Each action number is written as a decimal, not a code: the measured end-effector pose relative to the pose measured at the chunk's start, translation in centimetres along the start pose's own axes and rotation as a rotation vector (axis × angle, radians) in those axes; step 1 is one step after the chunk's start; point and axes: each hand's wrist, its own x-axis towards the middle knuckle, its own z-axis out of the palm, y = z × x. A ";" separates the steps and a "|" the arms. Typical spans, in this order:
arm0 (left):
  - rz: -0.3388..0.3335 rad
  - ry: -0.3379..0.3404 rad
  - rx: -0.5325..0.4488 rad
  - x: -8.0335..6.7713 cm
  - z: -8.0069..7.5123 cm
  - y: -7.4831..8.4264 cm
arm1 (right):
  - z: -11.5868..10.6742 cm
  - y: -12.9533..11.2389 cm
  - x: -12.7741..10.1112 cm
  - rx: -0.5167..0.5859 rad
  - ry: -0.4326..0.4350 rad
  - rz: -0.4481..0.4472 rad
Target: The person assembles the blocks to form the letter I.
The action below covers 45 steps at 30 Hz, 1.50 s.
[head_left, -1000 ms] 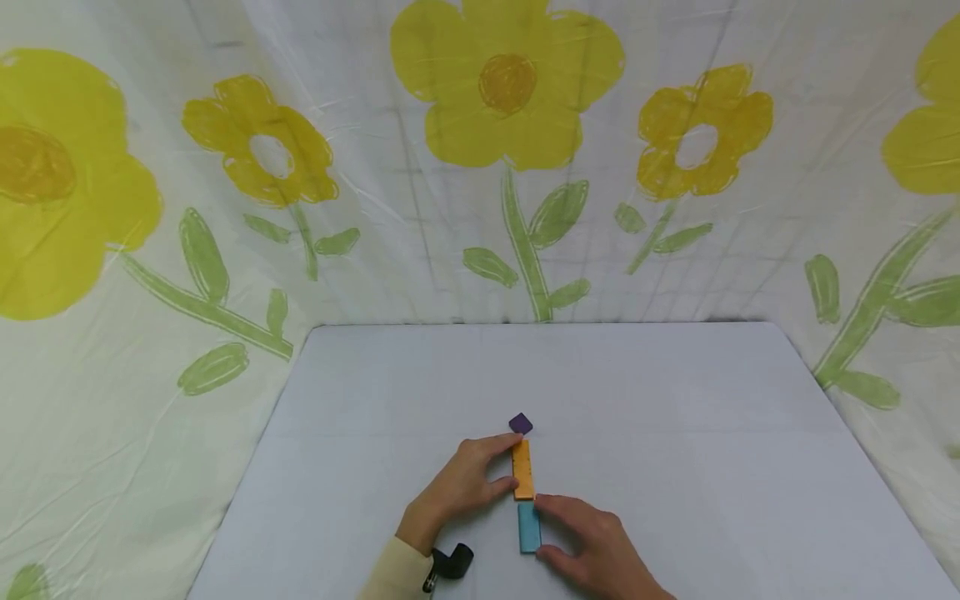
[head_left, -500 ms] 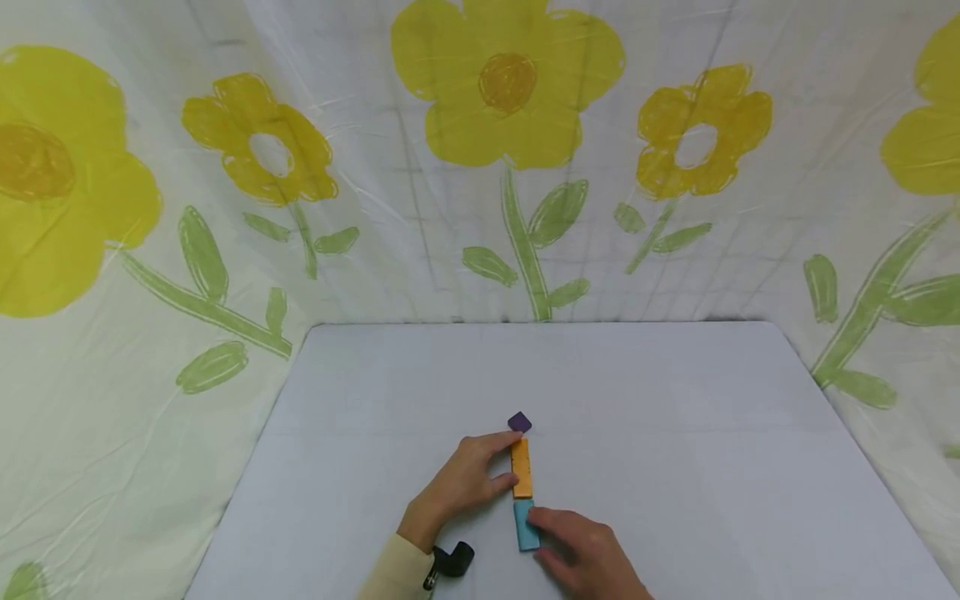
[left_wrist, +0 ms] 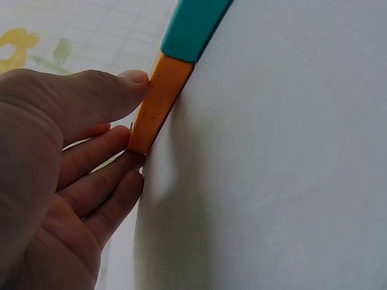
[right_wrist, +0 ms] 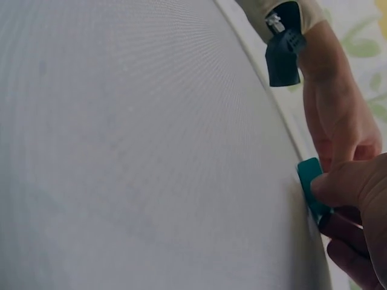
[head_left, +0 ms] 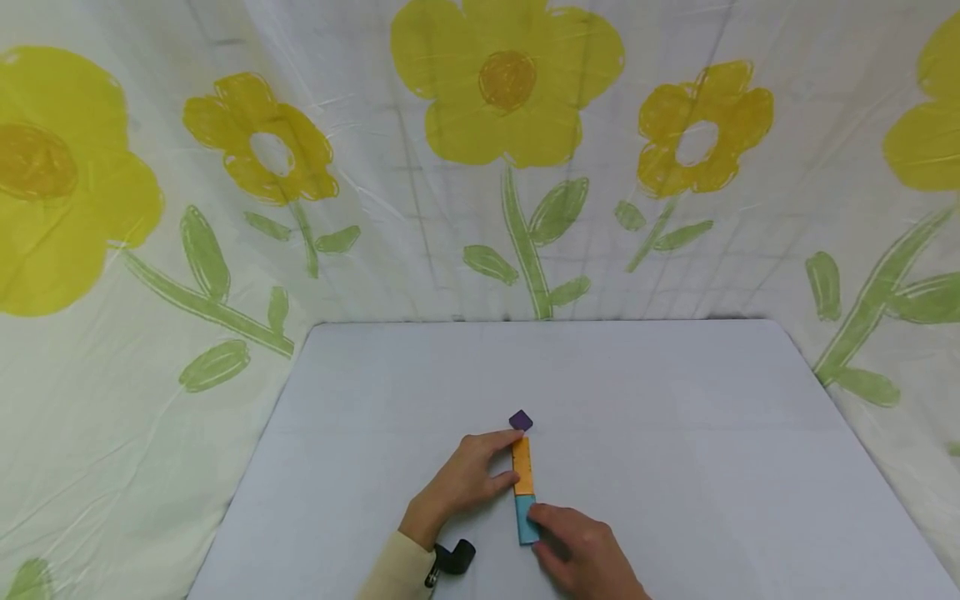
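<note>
Wide bare table (head_left: pixel 675 467) surrounds end-to-end orange block (head_left: pixel 522 467), teal block (head_left: pixel 523 518).

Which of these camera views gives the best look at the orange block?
The left wrist view: the orange block fills the frame close up, the left hand pinching it, its end meeting the teal block. The head view shows it small but whole, between the purple block and the teal one. The right wrist view does not show it.
</note>
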 end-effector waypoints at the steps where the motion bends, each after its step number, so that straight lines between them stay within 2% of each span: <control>1: 0.000 0.000 0.000 0.0 0.0 0.0 | 0.0 -0.1 0.0 -0.005 -0.006 0.005; 6: -0.003 -0.002 -0.007 0.0 0.0 0.0 | -0.2 -0.4 0.1 -0.023 -0.016 0.010; 17: -0.015 -0.008 -0.005 -0.1 0.1 0.1 | 0.3 0.0 -0.1 -0.016 0.031 -0.034; 26: -0.014 -0.014 -0.013 -0.3 0.2 -0.1 | 0.1 -0.5 -0.1 -0.021 0.007 0.010; 32: 0.011 0.003 -0.006 0.1 -0.2 -0.2 | -0.1 -0.6 0.3 -0.035 -0.006 0.052; 36: 0.033 0.008 -0.006 0.2 -0.2 -0.3 | 0.0 -0.6 0.4 -0.038 -0.015 0.060; 45: 0.020 0.000 -0.022 0.0 -0.1 -0.4 | 0.2 -0.5 0.2 -0.042 -0.007 0.051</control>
